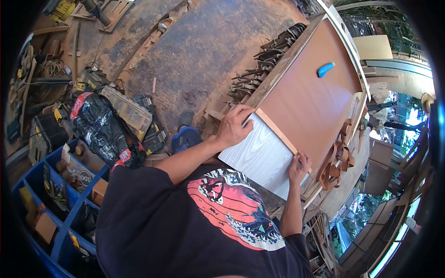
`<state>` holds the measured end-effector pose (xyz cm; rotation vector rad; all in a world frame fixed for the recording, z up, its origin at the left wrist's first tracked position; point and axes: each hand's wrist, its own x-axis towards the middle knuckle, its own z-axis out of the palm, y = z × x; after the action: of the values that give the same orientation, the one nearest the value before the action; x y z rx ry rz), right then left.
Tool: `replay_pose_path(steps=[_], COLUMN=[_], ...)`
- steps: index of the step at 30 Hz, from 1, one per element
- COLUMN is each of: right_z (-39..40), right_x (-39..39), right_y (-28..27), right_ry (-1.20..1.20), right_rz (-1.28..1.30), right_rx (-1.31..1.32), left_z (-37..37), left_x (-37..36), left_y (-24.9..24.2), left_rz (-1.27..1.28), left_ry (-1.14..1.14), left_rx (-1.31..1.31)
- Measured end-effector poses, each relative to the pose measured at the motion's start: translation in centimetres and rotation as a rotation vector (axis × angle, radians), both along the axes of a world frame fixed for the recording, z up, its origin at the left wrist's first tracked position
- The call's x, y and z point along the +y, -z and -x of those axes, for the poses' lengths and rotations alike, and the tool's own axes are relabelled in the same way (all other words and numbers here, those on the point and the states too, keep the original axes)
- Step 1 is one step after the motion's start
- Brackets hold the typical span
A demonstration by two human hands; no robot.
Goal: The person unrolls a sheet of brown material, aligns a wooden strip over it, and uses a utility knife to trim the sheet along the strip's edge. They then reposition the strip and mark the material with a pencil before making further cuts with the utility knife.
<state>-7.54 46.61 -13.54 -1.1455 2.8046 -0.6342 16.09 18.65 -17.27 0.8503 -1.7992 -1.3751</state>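
Note:
A thin wooden strip (278, 131) lies along the edge of a white wood-grain sheet (252, 150), over a large brown board (308, 92). My left hand (235, 125) is closed at the strip's upper left end, with its thumb over the sheet's edge. The narrow dark spot between that thumb and forefinger is too small to make out. At the strip's lower right end, my right hand (300, 167) pinches it with bent fingers. A blue utility knife (325, 70) rests on the brown board, away from both hands.
Several clamps (259, 67) line the board's left side. Curled brown strips (334, 164) hang at its right. On my left stand a blue divided bin (65, 236) with tools, a black wrapped bundle (104, 127) and a clear-lidded case (127, 111).

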Motion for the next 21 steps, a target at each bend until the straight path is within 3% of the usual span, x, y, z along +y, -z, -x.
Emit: replay_pose_path(steps=[13, 17, 21], right_z=[-0.6, -0.7, -1.9], right_x=[-0.4, 0.0, -1.2], right_y=[-0.2, 0.6, 0.7], right_ry=[-0.031, -0.026, 0.041], right_rz=[0.030, 0.112, 0.166], right_rx=[0.051, 0.112, 0.172], left_z=[-0.1, 0.1, 4.4], left_x=[0.3, 0.0, 1.6], left_y=[-0.4, -3.9, -7.8], left_rz=[-0.105, 0.446, 0.573], left_ry=[0.032, -0.032, 0.218], left_rx=[-0.024, -0.188, 0.070])
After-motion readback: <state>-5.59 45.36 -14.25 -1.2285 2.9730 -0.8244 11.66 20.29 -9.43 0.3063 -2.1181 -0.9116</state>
